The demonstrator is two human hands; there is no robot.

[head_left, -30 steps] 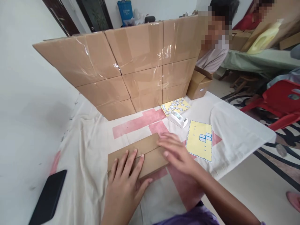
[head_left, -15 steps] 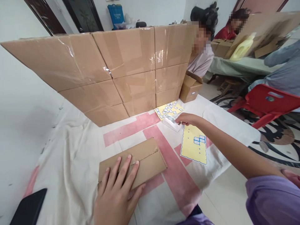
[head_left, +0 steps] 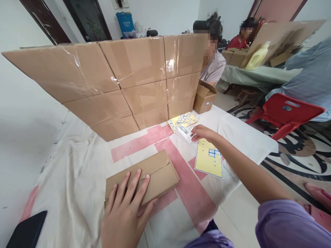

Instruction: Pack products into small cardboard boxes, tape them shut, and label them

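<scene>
1. Cartons (head_left: 143,62), stacked and film-wrapped, stand along the table's far side, likely set back to leave us working room.
2. Flat box (head_left: 159,170) lies on the cloth before us; our left hand (head_left: 126,210) rests spread across it, presumably steadying it.
3. Yellow sheet (head_left: 207,162) lies flat to the box's right, plausibly kept within reach.
4. White device (head_left: 183,133) sits beyond the box; our right hand (head_left: 203,132) curls at its right end, grip undetermined.
5. Change: one second earlier, both hands touch the box; now only the left does.
</scene>
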